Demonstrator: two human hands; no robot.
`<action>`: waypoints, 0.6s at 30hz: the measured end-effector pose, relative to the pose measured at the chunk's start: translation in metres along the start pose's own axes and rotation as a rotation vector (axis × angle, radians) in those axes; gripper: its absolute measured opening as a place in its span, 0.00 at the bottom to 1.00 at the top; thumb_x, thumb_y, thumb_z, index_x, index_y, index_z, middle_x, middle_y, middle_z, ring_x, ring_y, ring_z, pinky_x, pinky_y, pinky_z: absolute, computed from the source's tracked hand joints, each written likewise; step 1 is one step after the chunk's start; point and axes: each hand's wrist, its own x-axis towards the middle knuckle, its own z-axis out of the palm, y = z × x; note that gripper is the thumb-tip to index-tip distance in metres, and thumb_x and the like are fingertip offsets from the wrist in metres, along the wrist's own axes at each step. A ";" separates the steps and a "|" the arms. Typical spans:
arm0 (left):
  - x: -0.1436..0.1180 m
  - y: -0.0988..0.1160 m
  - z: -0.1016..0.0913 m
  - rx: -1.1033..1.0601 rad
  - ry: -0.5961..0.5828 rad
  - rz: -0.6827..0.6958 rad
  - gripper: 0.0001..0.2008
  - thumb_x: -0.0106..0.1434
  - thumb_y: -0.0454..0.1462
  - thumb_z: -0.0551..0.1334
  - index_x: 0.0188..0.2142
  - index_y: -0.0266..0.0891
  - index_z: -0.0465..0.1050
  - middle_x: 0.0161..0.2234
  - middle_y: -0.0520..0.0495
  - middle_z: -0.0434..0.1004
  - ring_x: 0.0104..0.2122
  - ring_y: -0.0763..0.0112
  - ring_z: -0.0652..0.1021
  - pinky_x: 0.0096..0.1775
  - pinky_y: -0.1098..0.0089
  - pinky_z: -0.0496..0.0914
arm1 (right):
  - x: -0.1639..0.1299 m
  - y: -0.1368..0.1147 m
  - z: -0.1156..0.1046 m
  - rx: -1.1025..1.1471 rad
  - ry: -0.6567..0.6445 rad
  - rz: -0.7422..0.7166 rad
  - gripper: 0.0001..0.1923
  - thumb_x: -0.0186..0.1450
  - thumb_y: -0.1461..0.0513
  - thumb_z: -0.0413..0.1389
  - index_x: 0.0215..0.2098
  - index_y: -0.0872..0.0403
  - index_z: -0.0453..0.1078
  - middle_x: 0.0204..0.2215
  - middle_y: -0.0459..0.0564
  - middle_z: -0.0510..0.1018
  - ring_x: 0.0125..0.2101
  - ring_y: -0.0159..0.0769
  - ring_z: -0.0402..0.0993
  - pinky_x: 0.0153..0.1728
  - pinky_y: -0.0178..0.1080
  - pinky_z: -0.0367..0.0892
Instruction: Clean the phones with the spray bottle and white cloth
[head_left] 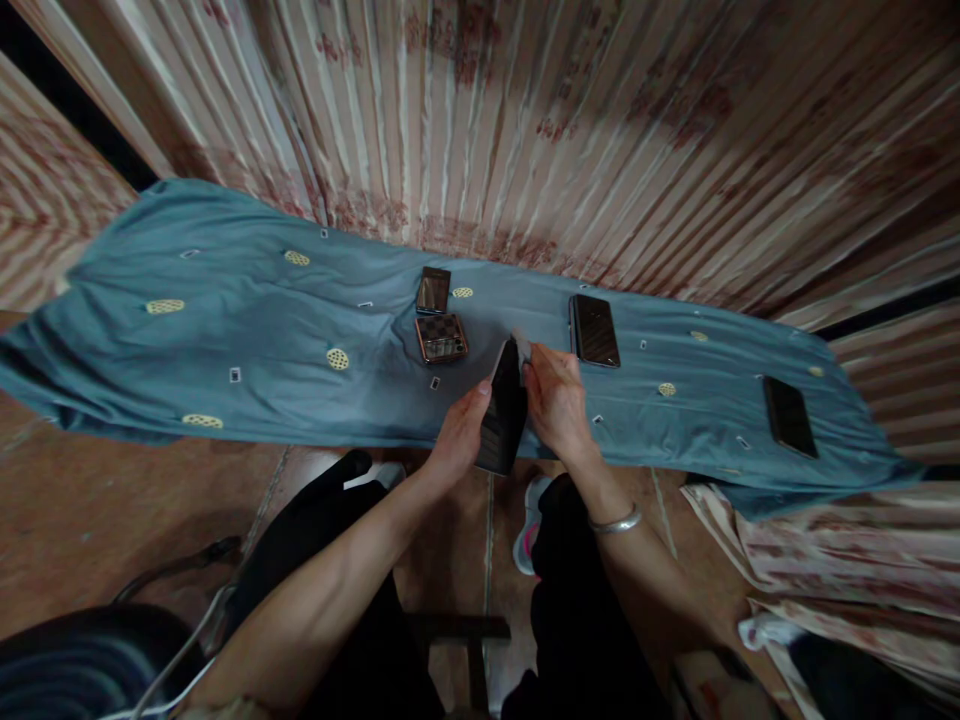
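Note:
Above the front edge of the cloth, my left hand (461, 432) grips a dark, flat phone-like device (502, 420) by its left side, thumb along the edge. The device is tilted, its dark face turned partly toward me. My right hand (559, 400) is closed at the device's upper right edge, with a small greyish piece (521, 346) showing at its fingertips; I cannot tell what this piece is. Beyond my left hand lie a small dark square device (433, 290) and a checkered one (442, 338). A larger dark phone (596, 331) rests just past my right hand.
Another dark phone (790, 415) lies toward the right end of the blue patterned cloth (285, 330). A pleated curtain (480, 130) hangs behind it. Below are my legs, a tiled floor (450, 530), and a white cable (184, 640) beside a black rounded object (90, 660).

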 end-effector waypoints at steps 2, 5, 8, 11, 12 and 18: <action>0.000 0.002 0.000 -0.022 0.007 -0.012 0.27 0.70 0.53 0.54 0.54 0.39 0.79 0.53 0.44 0.82 0.58 0.54 0.76 0.62 0.59 0.65 | 0.000 0.001 -0.001 0.005 0.008 0.006 0.20 0.76 0.60 0.43 0.58 0.56 0.70 0.46 0.59 0.80 0.48 0.46 0.73 0.52 0.49 0.69; 0.001 0.003 0.000 -0.052 0.028 -0.024 0.27 0.69 0.55 0.56 0.52 0.38 0.80 0.50 0.44 0.84 0.56 0.53 0.78 0.60 0.58 0.67 | 0.000 0.003 -0.002 0.027 0.016 0.047 0.18 0.76 0.60 0.43 0.51 0.54 0.73 0.39 0.56 0.80 0.43 0.44 0.73 0.47 0.47 0.70; 0.003 0.004 0.002 -0.108 0.052 -0.037 0.27 0.67 0.55 0.58 0.50 0.37 0.80 0.49 0.43 0.84 0.55 0.53 0.78 0.59 0.58 0.68 | -0.001 0.003 0.000 0.048 0.026 0.091 0.18 0.76 0.60 0.43 0.51 0.54 0.73 0.37 0.55 0.80 0.40 0.43 0.74 0.45 0.44 0.70; 0.004 0.005 0.003 -0.175 0.083 -0.058 0.27 0.65 0.56 0.60 0.47 0.36 0.81 0.48 0.42 0.84 0.54 0.53 0.79 0.58 0.59 0.68 | -0.002 0.002 0.002 0.055 0.050 0.096 0.19 0.75 0.61 0.43 0.55 0.55 0.72 0.41 0.57 0.82 0.41 0.43 0.76 0.45 0.44 0.71; 0.004 0.006 0.003 -0.194 0.088 -0.065 0.26 0.65 0.56 0.61 0.47 0.36 0.81 0.48 0.42 0.84 0.53 0.54 0.79 0.57 0.59 0.69 | -0.002 0.002 0.002 0.055 0.057 0.093 0.19 0.75 0.61 0.43 0.55 0.55 0.72 0.41 0.57 0.82 0.41 0.44 0.76 0.45 0.44 0.71; 0.007 0.004 0.001 -0.261 0.126 -0.079 0.25 0.63 0.55 0.64 0.44 0.36 0.81 0.44 0.42 0.84 0.52 0.54 0.79 0.56 0.59 0.69 | -0.003 0.001 0.003 0.038 0.047 0.065 0.18 0.75 0.62 0.43 0.53 0.56 0.72 0.38 0.56 0.82 0.39 0.44 0.76 0.43 0.45 0.71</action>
